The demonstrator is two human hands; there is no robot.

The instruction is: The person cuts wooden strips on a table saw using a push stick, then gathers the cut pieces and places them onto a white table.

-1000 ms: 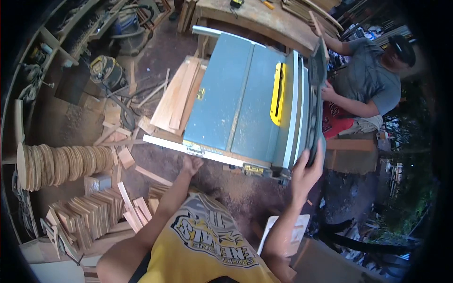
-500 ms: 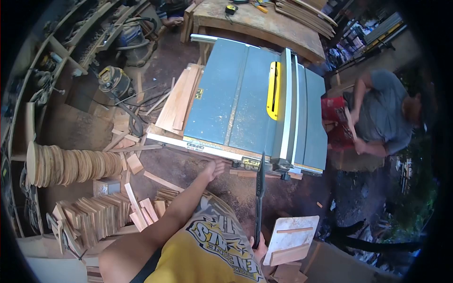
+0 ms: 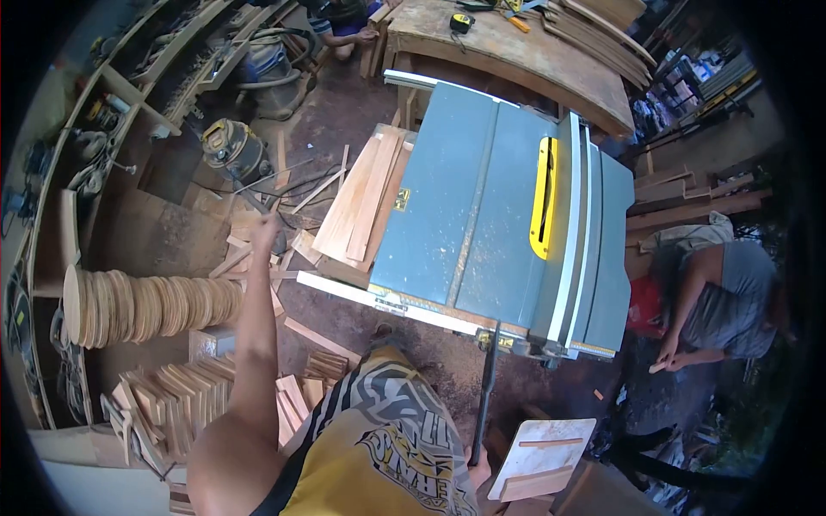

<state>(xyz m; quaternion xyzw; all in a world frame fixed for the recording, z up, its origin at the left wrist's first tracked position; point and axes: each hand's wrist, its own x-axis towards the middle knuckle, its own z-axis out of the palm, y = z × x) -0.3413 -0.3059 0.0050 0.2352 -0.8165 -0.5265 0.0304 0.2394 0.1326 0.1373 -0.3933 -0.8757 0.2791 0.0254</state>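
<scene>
My left hand (image 3: pixel 268 232) is stretched out at the left, its fingers closed round the dark vacuum hose (image 3: pixel 251 199) just above the floor scraps. Low by my right hip, my right hand (image 3: pixel 479 470) grips the lower end of a long black push stick (image 3: pixel 488 378), whose tip points up at the front rail of the table saw (image 3: pixel 430 206). The saw has a blue-grey top dusted with sawdust, a yellow blade insert (image 3: pixel 544 198) and a fence (image 3: pixel 565 232) to its right. Pale boards (image 3: pixel 370 193) lean along its left side.
A shop vacuum (image 3: pixel 234 150) stands at the left. Round wooden discs (image 3: pixel 155 301) and stacked wood pieces (image 3: pixel 176 396) lie nearer. A workbench (image 3: pixel 508 52) stands behind the saw. One person (image 3: pixel 723 292) crouches at the right, another (image 3: pixel 344 30) at the back. A white board (image 3: pixel 542 460) leans at lower right.
My left hand has moved from the saw's front rail, out to the left, and closed round the hose. The person at the right has bent lower. The view has shifted.
</scene>
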